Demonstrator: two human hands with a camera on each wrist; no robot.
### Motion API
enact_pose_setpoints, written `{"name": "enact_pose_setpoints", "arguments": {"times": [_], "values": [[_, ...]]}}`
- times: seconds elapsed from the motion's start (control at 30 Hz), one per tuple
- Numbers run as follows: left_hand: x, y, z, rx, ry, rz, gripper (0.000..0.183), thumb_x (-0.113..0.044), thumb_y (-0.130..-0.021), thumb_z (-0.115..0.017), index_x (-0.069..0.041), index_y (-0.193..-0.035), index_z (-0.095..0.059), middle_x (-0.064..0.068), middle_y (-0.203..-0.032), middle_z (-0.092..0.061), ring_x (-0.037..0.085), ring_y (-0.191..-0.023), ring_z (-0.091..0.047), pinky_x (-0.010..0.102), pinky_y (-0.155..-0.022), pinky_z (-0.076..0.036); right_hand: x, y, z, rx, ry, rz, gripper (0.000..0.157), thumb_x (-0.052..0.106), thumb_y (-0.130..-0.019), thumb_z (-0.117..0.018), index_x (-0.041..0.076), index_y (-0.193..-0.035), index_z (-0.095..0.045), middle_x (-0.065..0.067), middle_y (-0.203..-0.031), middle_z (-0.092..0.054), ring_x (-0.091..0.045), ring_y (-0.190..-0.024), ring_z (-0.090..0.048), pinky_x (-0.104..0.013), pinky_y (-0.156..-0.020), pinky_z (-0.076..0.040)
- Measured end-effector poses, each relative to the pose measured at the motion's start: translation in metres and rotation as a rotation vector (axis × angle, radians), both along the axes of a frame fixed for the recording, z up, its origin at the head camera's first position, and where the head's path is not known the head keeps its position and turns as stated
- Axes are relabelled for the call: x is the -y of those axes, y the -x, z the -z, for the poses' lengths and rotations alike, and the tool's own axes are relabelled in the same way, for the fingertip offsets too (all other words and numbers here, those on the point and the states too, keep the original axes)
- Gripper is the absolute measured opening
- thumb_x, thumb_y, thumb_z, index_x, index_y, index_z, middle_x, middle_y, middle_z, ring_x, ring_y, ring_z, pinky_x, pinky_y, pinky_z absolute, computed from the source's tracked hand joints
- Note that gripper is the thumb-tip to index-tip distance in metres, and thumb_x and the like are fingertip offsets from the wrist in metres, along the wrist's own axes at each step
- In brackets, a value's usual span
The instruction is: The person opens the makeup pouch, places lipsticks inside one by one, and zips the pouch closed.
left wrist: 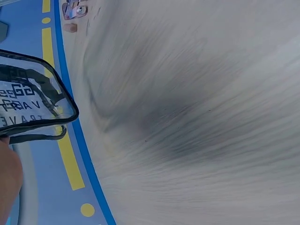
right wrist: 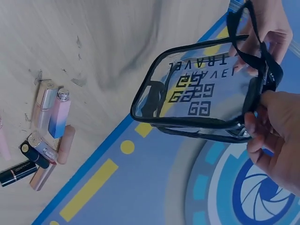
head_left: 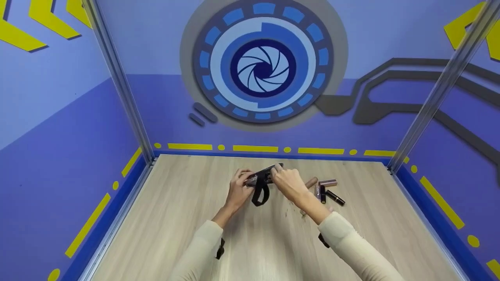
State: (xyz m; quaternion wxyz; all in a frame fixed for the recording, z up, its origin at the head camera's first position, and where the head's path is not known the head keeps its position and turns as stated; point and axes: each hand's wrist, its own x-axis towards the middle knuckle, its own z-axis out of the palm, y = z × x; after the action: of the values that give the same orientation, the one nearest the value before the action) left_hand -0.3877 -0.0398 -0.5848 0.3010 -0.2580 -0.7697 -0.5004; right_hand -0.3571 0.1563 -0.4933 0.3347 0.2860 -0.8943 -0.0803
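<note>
A clear travel pouch (right wrist: 201, 89) with black piping and dark lettering is held up over the table between the two hands. My left hand (head_left: 238, 191) grips it at its left end. My right hand (head_left: 289, 183) pinches the black edge at the zipper side, its thumb and fingertips curled there in the right wrist view. From the pouch hangs a black strap (head_left: 261, 197) in a loop. Through the transparent wall no cosmetics show inside. Only a corner of the pouch and part of the left hand (left wrist: 7, 173) appear in the left wrist view.
Several lipsticks and cosmetic tubes lie in a loose cluster right of the hands, among them a black lipstick (head_left: 335, 198), a pink-and-blue tube (right wrist: 59, 112) and a brownish tube (right wrist: 66, 144). The wooden table (head_left: 175, 210) ends at blue painted walls (head_left: 156, 105) with metal posts at the corners.
</note>
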Motion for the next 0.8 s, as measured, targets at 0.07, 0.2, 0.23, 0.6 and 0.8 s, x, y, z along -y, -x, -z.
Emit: {"name": "enact_pose_setpoints", "arguments": {"times": [0.07,0.2,0.23,0.6,0.8], "values": [[-0.001,-0.001,-0.001,0.003,0.025,-0.020,0.030,0.004,-0.085,-0.077,-0.003,-0.113,-0.072,0.014,-0.114,-0.066,0.028,-0.101,-0.070,0.034,-0.081,-0.063,0.001,0.001,0.003,-0.001,0.009,0.017,0.008,0.004,-0.095,-0.061,0.004,-0.087,-0.061,-0.009,-0.084,-0.059,-0.026,-0.070,-0.062,-0.038,-0.054,-0.055],[-0.005,-0.003,-0.002,-0.019,0.110,-0.071,0.043,-0.001,-0.086,-0.079,-0.003,-0.125,-0.061,0.014,-0.121,-0.062,0.028,-0.103,-0.068,0.039,-0.084,-0.061,0.003,0.004,0.007,0.050,0.104,0.042,0.005,0.001,-0.096,-0.057,0.003,-0.092,-0.061,-0.011,-0.090,-0.057,-0.028,-0.085,-0.057,-0.038,-0.068,-0.055],[-0.006,-0.004,-0.003,-0.034,0.128,-0.086,0.046,-0.002,-0.086,-0.079,-0.003,-0.127,-0.058,0.015,-0.124,-0.060,0.029,-0.105,-0.067,0.040,-0.085,-0.060,0.004,0.004,0.007,0.067,0.133,0.049,0.004,0.000,-0.095,-0.058,0.002,-0.092,-0.060,-0.012,-0.091,-0.056,-0.028,-0.086,-0.056,-0.039,-0.070,-0.055],[-0.009,-0.007,-0.009,-0.299,0.331,-0.329,0.030,0.000,-0.080,-0.075,-0.010,-0.108,-0.071,0.014,-0.117,-0.060,0.027,-0.103,-0.058,0.037,-0.082,-0.055,0.006,0.003,0.006,0.188,0.305,0.062,0.021,0.014,-0.101,-0.060,0.000,-0.086,-0.056,-0.015,-0.083,-0.059,-0.033,-0.078,-0.061,-0.046,-0.062,-0.058],[-0.005,-0.007,-0.015,-0.404,0.434,-0.337,0.026,-0.011,-0.085,-0.079,-0.008,-0.110,-0.073,0.006,-0.106,-0.068,0.022,-0.096,-0.063,0.035,-0.082,-0.053,0.007,0.002,0.009,0.134,0.307,-0.024,0.021,0.011,-0.099,-0.062,-0.001,-0.083,-0.056,-0.013,-0.075,-0.060,-0.033,-0.071,-0.061,-0.044,-0.067,-0.054]]}}
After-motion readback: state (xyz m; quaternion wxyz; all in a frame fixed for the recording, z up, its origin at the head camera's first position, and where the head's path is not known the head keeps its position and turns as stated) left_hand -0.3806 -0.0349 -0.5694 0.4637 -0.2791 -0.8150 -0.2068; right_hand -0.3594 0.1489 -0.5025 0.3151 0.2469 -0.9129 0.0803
